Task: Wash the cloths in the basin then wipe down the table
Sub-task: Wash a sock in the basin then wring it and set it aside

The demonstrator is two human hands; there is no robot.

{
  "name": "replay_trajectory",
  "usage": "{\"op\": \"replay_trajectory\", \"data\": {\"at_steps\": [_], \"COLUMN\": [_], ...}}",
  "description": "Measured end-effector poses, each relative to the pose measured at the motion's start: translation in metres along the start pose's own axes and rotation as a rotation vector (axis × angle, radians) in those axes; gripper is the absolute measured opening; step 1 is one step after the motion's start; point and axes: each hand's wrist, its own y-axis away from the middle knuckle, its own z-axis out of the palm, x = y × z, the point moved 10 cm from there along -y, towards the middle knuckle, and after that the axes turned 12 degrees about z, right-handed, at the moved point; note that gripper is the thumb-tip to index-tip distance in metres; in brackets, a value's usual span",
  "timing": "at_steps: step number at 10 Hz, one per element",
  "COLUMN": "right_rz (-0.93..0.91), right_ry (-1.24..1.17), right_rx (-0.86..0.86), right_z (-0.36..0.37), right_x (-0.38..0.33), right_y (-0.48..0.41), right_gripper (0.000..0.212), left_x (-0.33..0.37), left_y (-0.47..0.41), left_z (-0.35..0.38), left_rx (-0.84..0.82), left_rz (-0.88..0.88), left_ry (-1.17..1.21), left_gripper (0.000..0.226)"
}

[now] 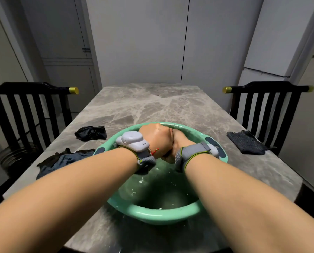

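A green basin with soapy water stands on the grey marble table, close to me. Above its far half, my left hand and my right hand are clenched and pressed tightly together. Whatever lies between the palms is hidden. Both wrists carry grey straps with white devices. A crumpled black cloth lies left of the basin. A heap of dark blue and brown cloths sits nearer, at the left edge. A dark grey cloth lies flat to the right.
Black slatted chairs stand at the table's left side and right side. Grey cabinet doors fill the wall beyond the far edge, and a white fridge is at the right. Small splashes dot the table by the basin's near rim.
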Motion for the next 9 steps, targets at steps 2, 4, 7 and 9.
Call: {"op": "replay_trajectory", "data": {"at_steps": [2, 4, 7, 9], "right_rz": [-0.173, -0.417, -0.624, -0.702], "right_ry": [0.222, 0.664, 0.433, 0.757], "right_rx": [-0.061, 0.074, 0.222, 0.046], "right_z": [0.012, 0.008, -0.004, 0.030], "right_x": [-0.034, -0.061, -0.108, -0.093], "right_y": [0.027, 0.065, 0.103, 0.117], "right_gripper": [0.040, 0.012, 0.033, 0.052], "left_x": [-0.053, -0.062, -0.115, -0.118], "left_y": [0.013, 0.019, 0.016, -0.029], "left_z": [0.033, 0.043, 0.008, 0.030], "left_rx": [0.006, -0.028, 0.327, 0.396], "left_rz": [-0.451, -0.646, -0.711, -0.722], "left_ry": [0.754, 1.399, 1.468, 1.768], "left_gripper": [0.052, 0.029, 0.033, 0.021]}}
